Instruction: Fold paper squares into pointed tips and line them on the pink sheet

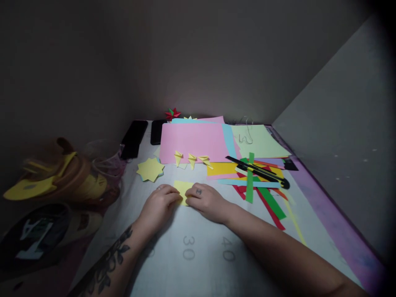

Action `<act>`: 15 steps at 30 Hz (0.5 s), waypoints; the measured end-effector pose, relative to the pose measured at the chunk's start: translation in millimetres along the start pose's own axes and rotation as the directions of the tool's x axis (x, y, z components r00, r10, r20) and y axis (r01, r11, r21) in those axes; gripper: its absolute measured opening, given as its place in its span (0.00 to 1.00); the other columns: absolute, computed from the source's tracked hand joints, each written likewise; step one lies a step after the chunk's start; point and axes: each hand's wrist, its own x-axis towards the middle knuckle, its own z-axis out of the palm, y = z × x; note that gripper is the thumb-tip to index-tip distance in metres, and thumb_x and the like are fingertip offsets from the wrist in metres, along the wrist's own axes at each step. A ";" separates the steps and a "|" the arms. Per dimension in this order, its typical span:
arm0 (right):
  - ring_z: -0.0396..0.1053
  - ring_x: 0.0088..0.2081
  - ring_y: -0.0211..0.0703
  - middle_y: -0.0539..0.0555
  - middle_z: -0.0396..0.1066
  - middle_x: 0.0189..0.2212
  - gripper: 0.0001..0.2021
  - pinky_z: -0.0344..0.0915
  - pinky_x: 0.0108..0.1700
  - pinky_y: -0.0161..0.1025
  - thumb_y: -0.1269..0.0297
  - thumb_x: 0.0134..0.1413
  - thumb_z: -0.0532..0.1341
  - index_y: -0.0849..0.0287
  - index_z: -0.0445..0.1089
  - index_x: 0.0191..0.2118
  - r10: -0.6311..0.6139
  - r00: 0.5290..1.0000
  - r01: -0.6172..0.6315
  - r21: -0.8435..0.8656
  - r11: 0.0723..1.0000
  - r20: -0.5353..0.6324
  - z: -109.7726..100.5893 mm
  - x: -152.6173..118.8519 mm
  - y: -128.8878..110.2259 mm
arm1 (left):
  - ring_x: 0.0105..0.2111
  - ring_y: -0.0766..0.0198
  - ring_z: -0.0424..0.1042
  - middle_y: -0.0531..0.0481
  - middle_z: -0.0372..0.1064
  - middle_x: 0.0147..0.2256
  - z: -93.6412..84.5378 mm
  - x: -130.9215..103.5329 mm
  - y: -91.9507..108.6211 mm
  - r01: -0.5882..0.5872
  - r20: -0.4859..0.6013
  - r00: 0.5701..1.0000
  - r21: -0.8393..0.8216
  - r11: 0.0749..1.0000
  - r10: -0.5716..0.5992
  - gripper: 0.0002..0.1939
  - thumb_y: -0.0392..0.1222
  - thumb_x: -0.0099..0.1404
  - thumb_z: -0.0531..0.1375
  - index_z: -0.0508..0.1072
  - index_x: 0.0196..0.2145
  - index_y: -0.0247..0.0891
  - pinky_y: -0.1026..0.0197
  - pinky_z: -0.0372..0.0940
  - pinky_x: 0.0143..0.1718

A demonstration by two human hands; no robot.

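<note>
One pink sheet [193, 140] lay beyond the fingers [192, 192]. Left hand [159, 206] and right hand [208, 202] were closed on the yellow paper [184, 187], fingertips bunched at opposite sides. Looked light, thin, quick to crease; edges seemed the right grip. Three yellow folds [192, 159] sat ahead of the fingertips.

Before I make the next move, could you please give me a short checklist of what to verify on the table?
1. Left grip on the yellow square: ok, at its left side.
2. Right grip on the same square: ok, at its right side.
3. Whole square visible: not ok, fingers cover part of it.
4. Three folded yellow pieces apart from both grips: ok, they lie beyond.
5. Black-and-yellow tool apart from the right grip: ok.
6. Any blade on that tool covered: cannot tell.
</note>
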 end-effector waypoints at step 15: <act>0.65 0.36 0.43 0.52 0.69 0.29 0.07 0.63 0.42 0.42 0.74 0.56 0.59 0.59 0.72 0.30 0.278 0.957 -0.288 0.316 0.904 0.078 -3.2 -3.7 9.4 | 0.45 0.56 0.68 0.46 0.74 0.42 -7.7 0.3 4.0 -0.250 0.184 0.954 0.042 0.967 0.239 0.17 0.28 0.62 0.57 0.77 0.43 0.44 0.54 0.67 0.42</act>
